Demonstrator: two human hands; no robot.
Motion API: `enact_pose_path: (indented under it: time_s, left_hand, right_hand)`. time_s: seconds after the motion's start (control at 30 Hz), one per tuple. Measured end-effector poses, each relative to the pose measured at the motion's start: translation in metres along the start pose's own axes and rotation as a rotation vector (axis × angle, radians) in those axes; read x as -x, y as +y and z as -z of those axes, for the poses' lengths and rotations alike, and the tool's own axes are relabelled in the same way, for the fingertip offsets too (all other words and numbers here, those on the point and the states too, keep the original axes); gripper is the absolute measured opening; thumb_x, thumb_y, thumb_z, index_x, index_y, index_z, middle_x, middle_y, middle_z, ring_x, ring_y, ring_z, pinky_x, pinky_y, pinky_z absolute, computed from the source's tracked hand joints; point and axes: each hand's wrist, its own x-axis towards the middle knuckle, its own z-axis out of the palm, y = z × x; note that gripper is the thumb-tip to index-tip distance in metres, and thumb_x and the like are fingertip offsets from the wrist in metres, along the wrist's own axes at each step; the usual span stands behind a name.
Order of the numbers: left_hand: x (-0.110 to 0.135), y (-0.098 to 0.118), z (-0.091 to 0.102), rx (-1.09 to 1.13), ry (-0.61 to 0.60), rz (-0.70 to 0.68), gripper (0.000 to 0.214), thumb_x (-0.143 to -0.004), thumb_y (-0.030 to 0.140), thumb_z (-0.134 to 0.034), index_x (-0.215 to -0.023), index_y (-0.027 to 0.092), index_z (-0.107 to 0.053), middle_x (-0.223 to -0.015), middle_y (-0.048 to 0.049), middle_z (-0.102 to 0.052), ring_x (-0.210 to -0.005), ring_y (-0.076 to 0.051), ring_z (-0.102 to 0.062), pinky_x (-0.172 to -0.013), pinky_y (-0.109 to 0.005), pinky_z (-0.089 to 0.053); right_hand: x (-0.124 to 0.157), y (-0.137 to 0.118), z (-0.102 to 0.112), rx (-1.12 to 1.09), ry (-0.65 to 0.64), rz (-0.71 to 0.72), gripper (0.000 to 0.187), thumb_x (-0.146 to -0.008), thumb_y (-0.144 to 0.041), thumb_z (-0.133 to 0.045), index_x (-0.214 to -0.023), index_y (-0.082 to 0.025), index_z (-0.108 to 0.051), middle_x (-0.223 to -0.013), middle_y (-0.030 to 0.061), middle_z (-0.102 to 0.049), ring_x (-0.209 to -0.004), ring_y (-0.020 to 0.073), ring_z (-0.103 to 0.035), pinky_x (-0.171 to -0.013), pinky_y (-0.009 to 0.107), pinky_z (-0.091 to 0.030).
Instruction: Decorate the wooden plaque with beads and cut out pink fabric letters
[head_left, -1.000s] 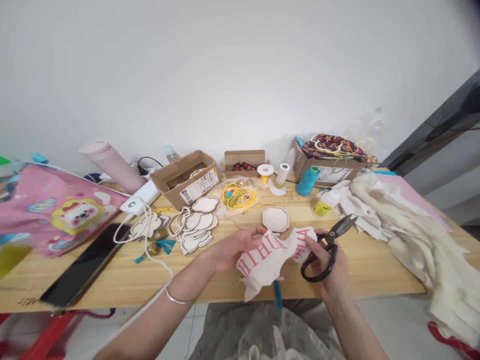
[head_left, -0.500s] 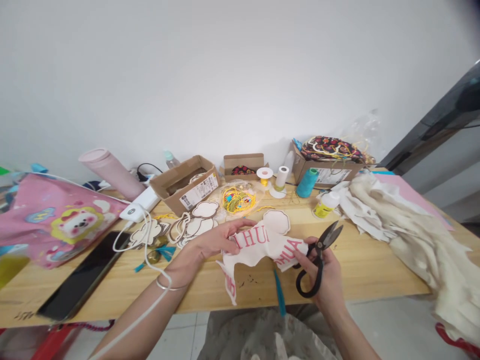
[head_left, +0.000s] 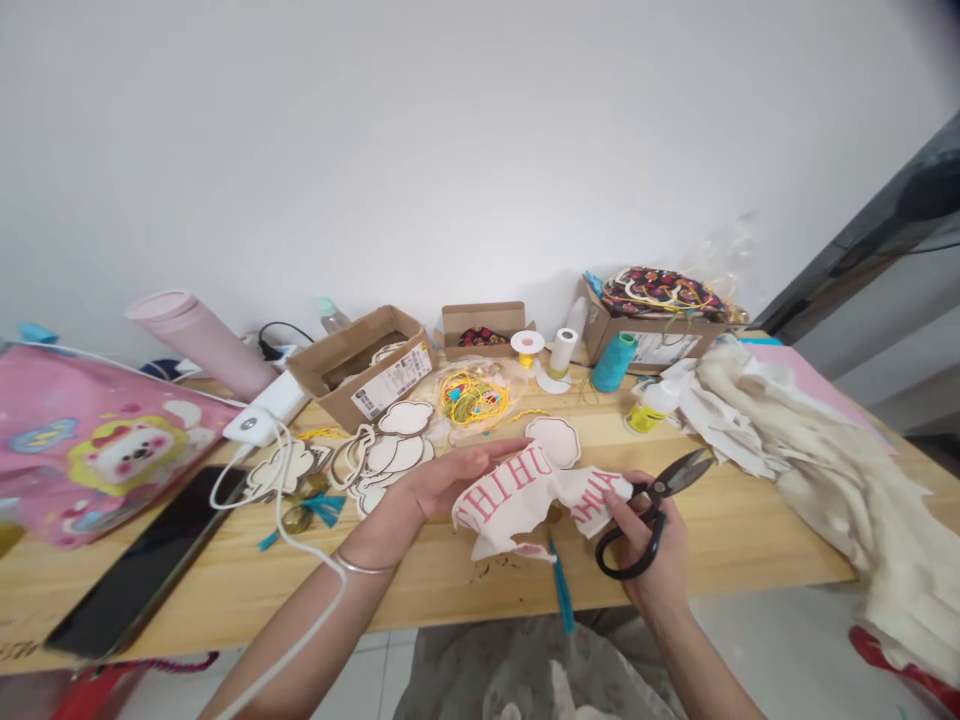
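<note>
A ragged white cloth scrap with red printed letters stretches between my hands above the table. My left hand holds its left part, the fingers running behind the cloth and partly hidden. My right hand grips black-handled scissors, blades pointing up and right, slightly parted and away from the cloth. The thumb and fingers of that hand also pinch the scrap's right end. Just behind the cloth lies a white cloud-shaped piece with a dark outline. A teal tassel hangs at the table's front edge.
Cloud-shaped cutouts, a white charging cable and a phone lie left. Behind stand an open carton, teal thread cone and yellow-labelled bottle. Cream fabric drapes over the right edge.
The cloth scrap has turned, so more of its lettering shows, and its dangling lower strip has swung right. My left hand has shifted slightly right behind it; the scissors have tilted a little further right.
</note>
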Motion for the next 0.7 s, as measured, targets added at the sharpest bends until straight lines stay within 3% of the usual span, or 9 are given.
enact_pose_path:
  time_s: [0.1,0.17,0.3,0.5,0.57,0.7]
  left_hand:
    - [-0.002,-0.002,0.002,0.084,-0.035,0.023,0.071,-0.076,0.055,-0.047,-0.131,0.012,-0.035,-0.135,-0.0174,-0.039,-0.124,-0.030,-0.035,-0.100,-0.043,-0.023]
    - [-0.003,-0.003,0.004,0.125,-0.020,0.018,0.075,-0.074,0.061,-0.044,-0.129,0.010,-0.038,-0.129,-0.0180,-0.046,-0.120,-0.028,-0.041,-0.099,-0.041,-0.026]
    - [-0.002,-0.004,0.002,0.058,0.098,0.007,0.051,-0.072,0.036,-0.062,-0.116,0.012,-0.053,-0.112,-0.0131,-0.061,-0.101,-0.020,-0.057,-0.086,-0.029,-0.040]
    - [0.004,0.000,-0.004,-0.134,0.147,0.224,0.031,-0.053,0.017,-0.076,-0.082,0.009,-0.067,-0.072,-0.0069,-0.070,-0.060,-0.014,-0.063,-0.053,-0.020,-0.046]
    - [0.005,0.001,-0.001,-0.132,0.189,0.226,0.024,-0.054,0.015,-0.076,-0.076,0.009,-0.067,-0.067,-0.0056,-0.069,-0.057,-0.013,-0.062,-0.054,-0.019,-0.047]
    - [0.005,-0.001,0.005,-0.017,0.238,0.180,0.027,-0.061,0.016,-0.071,-0.087,0.009,-0.066,-0.071,-0.0074,-0.069,-0.061,-0.015,-0.064,-0.059,-0.022,-0.049]
  right_hand:
    - [0.000,-0.001,-0.001,-0.003,0.007,-0.034,0.031,-0.063,-0.021,-0.072,-0.089,-0.025,-0.057,-0.061,-0.0070,-0.046,-0.055,0.0104,-0.048,-0.054,0.026,-0.043]
    - [0.001,-0.003,-0.003,-0.007,0.025,-0.035,0.031,-0.061,-0.021,-0.073,-0.088,-0.024,-0.058,-0.058,-0.0078,-0.044,-0.052,0.0093,-0.046,-0.052,0.026,-0.042]
    - [0.003,-0.010,-0.009,-0.042,0.060,-0.047,0.033,-0.058,-0.020,-0.074,-0.086,-0.023,-0.057,-0.057,-0.0087,-0.042,-0.049,0.0071,-0.044,-0.051,0.023,-0.043]
    - [0.004,-0.014,-0.010,-0.120,0.091,-0.033,0.029,-0.061,-0.020,-0.072,-0.084,-0.024,-0.055,-0.062,-0.0066,-0.049,-0.053,0.0102,-0.052,-0.049,0.026,-0.048]
    - [0.003,-0.014,-0.009,-0.148,0.105,-0.015,0.030,-0.062,-0.019,-0.071,-0.088,-0.025,-0.055,-0.066,-0.0055,-0.053,-0.054,0.0107,-0.053,-0.050,0.027,-0.048]
    - [0.002,-0.015,-0.008,-0.197,0.131,0.003,0.033,-0.062,-0.017,-0.071,-0.090,-0.026,-0.056,-0.068,-0.0053,-0.055,-0.058,0.0108,-0.056,-0.055,0.027,-0.050]
